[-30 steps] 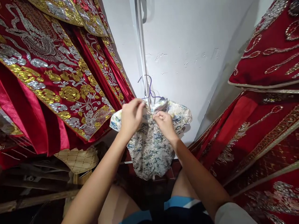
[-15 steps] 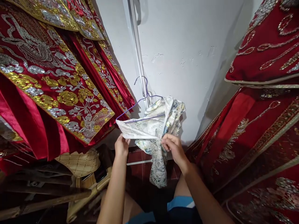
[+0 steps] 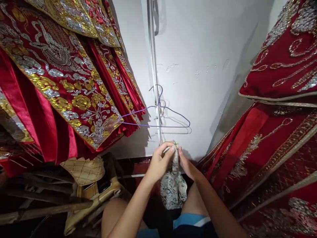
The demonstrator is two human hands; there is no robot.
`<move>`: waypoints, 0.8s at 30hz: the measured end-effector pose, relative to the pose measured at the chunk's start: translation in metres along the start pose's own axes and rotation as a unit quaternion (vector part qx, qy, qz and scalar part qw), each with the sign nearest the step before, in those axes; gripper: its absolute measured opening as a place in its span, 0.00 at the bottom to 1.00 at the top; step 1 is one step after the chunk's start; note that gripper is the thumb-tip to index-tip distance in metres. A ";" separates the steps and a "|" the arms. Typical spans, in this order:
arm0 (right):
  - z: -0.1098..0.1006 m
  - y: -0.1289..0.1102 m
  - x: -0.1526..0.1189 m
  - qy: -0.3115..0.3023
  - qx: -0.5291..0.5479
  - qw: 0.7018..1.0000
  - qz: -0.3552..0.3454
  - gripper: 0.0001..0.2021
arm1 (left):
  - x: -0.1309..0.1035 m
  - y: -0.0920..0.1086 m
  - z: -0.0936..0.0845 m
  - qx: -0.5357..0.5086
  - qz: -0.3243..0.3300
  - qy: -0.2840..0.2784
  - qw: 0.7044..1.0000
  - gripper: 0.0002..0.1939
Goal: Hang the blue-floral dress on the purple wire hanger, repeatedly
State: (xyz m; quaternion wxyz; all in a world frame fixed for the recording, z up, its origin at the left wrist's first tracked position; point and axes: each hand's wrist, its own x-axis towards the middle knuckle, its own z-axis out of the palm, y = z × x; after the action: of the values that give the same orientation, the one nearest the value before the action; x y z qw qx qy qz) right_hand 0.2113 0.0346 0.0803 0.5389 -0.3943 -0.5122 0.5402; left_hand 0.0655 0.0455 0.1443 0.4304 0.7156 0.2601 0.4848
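Note:
A pale patterned garment (image 3: pixel 173 191) hangs bunched from both hands, low in front of the wall. My left hand (image 3: pixel 162 160) is closed on its top edge, thumb and fingers pinching the cloth. Close beside it, my right hand (image 3: pixel 187 165) grips the same bunched cloth from the other side, its fingers partly hidden. Above the hands a bare purple wire hanger (image 3: pixel 158 126) is up against the wall, apart from the garment, its hook beside the vertical metal strip.
Red embroidered costumes with gold and silver sequins (image 3: pixel 81 102) hang at left, and more red beaded cloth (image 3: pixel 284 76) at right. A bamboo chair (image 3: pixel 104 198) with a quilted cream piece (image 3: pixel 85 170) stands lower left. The white wall (image 3: pixel 198 49) has a vertical metal strip (image 3: pixel 153 56).
The garment has come off the purple hanger, which is bare now. Both hands have drawn together and lowered with the cloth, which is gathered between them.

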 end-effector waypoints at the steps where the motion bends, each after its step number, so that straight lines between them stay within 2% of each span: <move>1: 0.006 -0.004 0.002 -0.013 0.046 0.999 0.011 0.34 | -0.002 0.005 0.001 0.021 0.020 -0.023 0.999 0.12; 4: 0.018 -0.021 0.003 -0.053 0.112 0.991 0.046 0.34 | -0.004 0.011 -0.011 0.092 0.038 -0.048 0.994 0.14; 6: 0.019 -0.038 0.001 -0.134 0.090 0.984 0.079 0.30 | -0.004 0.006 -0.026 0.089 0.012 -0.075 0.993 0.20; 8: 0.013 -0.057 0.003 -0.232 0.029 0.966 0.109 0.25 | -0.006 -0.003 -0.041 0.062 -0.024 -0.140 0.988 0.21; 10: 0.003 -0.077 0.010 -0.278 -0.066 0.952 0.111 0.19 | -0.010 -0.014 -0.055 0.072 -0.077 -0.241 0.965 0.24; 12: -0.010 -0.092 0.021 -0.226 -0.182 0.956 0.048 0.10 | -0.017 -0.026 -0.068 0.122 -0.126 -0.321 0.931 0.25; 14: -0.023 -0.100 0.036 -0.110 -0.280 0.952 -0.056 0.05 | -0.023 -0.035 -0.084 0.191 -0.141 -0.341 0.910 0.22; 16: -0.036 -0.101 0.055 0.004 -0.330 0.933 -0.145 0.07 | -0.025 -0.041 -0.104 0.285 -0.142 -0.296 0.901 0.19; 18: -0.044 -0.095 0.076 0.064 -0.328 0.923 -0.191 0.15 | -0.023 -0.043 -0.127 0.387 -0.156 -0.231 0.879 0.18; 21: -0.047 -0.077 0.106 0.063 -0.307 0.932 -0.182 0.18 | -0.015 -0.037 -0.159 0.480 -0.179 -0.177 0.840 0.18; 24: -0.047 -0.059 0.121 0.037 -0.315 0.939 -0.135 0.08 | -0.006 -0.025 -0.178 0.524 -0.187 -0.143 0.818 0.17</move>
State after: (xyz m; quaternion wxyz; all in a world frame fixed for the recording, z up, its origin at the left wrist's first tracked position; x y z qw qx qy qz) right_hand 0.2542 0.1538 0.1456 0.4739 -0.4903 -0.6843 0.2583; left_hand -0.0998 0.1176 0.1480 0.1049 0.8321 0.5391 0.0777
